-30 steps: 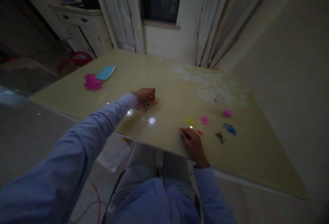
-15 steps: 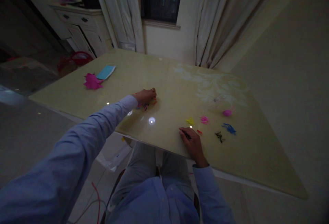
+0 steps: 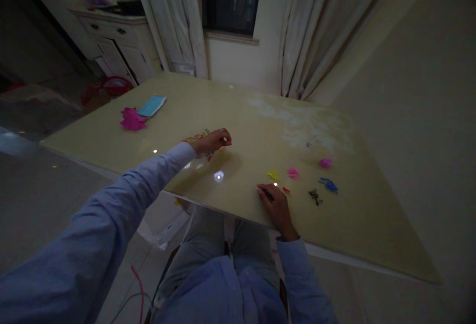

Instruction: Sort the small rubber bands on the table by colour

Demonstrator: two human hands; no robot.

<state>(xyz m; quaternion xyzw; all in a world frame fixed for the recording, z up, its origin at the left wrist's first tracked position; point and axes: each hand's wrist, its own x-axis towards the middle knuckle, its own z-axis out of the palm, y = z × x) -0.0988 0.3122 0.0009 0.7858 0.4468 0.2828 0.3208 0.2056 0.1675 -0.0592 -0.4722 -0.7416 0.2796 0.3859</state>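
My left hand (image 3: pixel 216 140) is pinched on a small red band (image 3: pixel 229 143), which looks like a rubber band. Under and behind that hand lies a mixed pile of coloured bands (image 3: pixel 193 138), partly hidden by the hand and wrist. My right hand (image 3: pixel 278 208) rests near the table's front edge with curled fingers. Something dark, too shadowed to name, shows within those fingers. Close by are small groups of bands: red (image 3: pixel 286 190), yellow (image 3: pixel 272 175), pink (image 3: pixel 293 173), black (image 3: pixel 315 196) and blue (image 3: pixel 328 185).
A magenta bundle (image 3: pixel 326 163) lies at the right, near a clear, see-through item (image 3: pixel 312 142). On the table's (image 3: pixel 238 111) left side are a crumpled pink piece (image 3: pixel 133 119) and a light blue packet (image 3: pixel 152 106). Curtains and a cabinet (image 3: pixel 119 41) stand behind.
My left hand has lifted from the mixed pile and shifted slightly right, with a red band now showing at its fingertips. My right hand stays in place.
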